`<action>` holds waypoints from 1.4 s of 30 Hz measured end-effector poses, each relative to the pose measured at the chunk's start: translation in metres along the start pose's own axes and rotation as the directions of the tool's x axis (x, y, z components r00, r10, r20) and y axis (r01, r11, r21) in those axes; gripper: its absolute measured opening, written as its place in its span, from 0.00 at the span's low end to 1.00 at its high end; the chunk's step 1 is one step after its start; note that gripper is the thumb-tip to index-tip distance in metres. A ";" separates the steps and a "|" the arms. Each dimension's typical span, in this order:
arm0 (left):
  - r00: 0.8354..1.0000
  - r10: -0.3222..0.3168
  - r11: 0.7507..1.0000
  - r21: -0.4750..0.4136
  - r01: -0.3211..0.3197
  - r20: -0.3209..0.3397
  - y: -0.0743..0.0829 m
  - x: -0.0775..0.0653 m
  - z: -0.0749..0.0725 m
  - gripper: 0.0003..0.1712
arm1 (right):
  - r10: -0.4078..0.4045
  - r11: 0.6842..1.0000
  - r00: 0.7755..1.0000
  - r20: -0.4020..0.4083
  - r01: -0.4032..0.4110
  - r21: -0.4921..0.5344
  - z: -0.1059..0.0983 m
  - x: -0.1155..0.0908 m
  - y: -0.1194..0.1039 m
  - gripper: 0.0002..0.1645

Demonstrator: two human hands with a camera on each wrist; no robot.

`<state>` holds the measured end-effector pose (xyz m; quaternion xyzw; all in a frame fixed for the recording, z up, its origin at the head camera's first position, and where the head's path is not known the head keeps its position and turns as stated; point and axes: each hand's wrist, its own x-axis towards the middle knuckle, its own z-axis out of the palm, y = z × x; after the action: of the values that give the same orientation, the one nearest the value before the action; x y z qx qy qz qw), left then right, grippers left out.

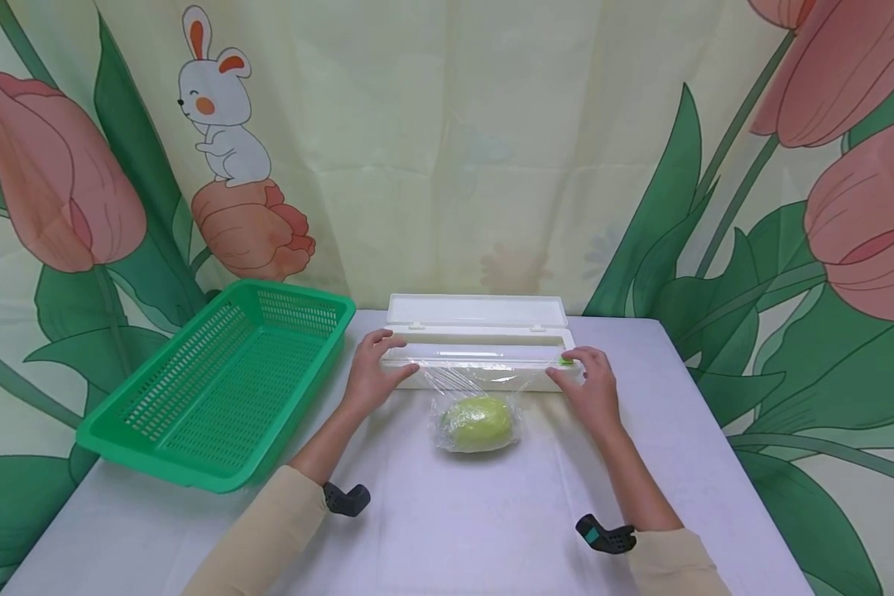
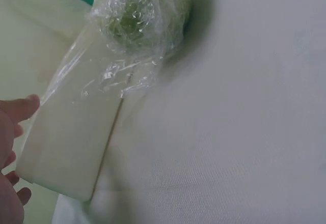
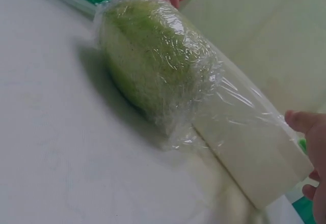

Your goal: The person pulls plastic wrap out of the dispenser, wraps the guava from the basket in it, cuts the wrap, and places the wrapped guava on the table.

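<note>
A white cling film box lies across the table with its lid tipped back. Film stretches from its front edge to an oblong pale green fruit, wrapped in crinkled film on the cloth. My left hand grips the box's left end, thumb along the front top edge and fingers over the end. At the right end, my right hand holds the box the same way, its fingertips by a small green slider. The right wrist view shows that thumb at the film's edge.
To the left stands a green slotted basket, its rim close to my left forearm. A white cloth covers the table. Behind the table hangs a curtain printed with tulips and a rabbit.
</note>
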<state>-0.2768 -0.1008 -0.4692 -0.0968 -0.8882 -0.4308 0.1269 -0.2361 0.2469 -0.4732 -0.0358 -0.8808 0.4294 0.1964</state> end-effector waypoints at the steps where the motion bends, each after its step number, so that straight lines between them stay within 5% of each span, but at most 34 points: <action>1: 1.000 0.003 1.000 0.002 -0.003 -0.001 -0.001 0.000 0.000 0.24 | -0.003 1.000 1.000 -0.002 0.003 -0.005 0.001 0.000 0.000 0.23; 8: 1.000 -0.030 0.999 -0.027 0.030 0.006 -0.006 -0.001 0.000 0.25 | 0.036 0.999 0.999 0.015 -0.036 -0.029 0.004 0.004 -0.001 0.24; 20: 0.975 -0.194 0.980 0.052 0.190 0.108 -0.009 0.003 -0.002 0.53 | 0.122 0.992 0.991 0.058 -0.119 -0.041 0.004 0.009 0.000 0.30; 30: 0.980 -0.177 0.983 0.057 0.172 0.088 -0.006 0.004 -0.005 0.42 | 0.156 0.988 0.988 -0.005 -0.156 0.023 0.004 0.008 0.000 0.31; 42: 0.972 -0.203 0.976 0.101 0.192 0.117 -0.005 0.005 -0.003 0.52 | 0.144 0.984 0.986 0.088 -0.151 0.089 0.005 0.009 0.003 0.19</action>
<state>-0.2829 -0.1059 -0.4697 -0.0292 -0.9179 -0.3944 0.0309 -0.2466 0.2472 -0.4754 -0.0739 -0.8614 0.4856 0.1295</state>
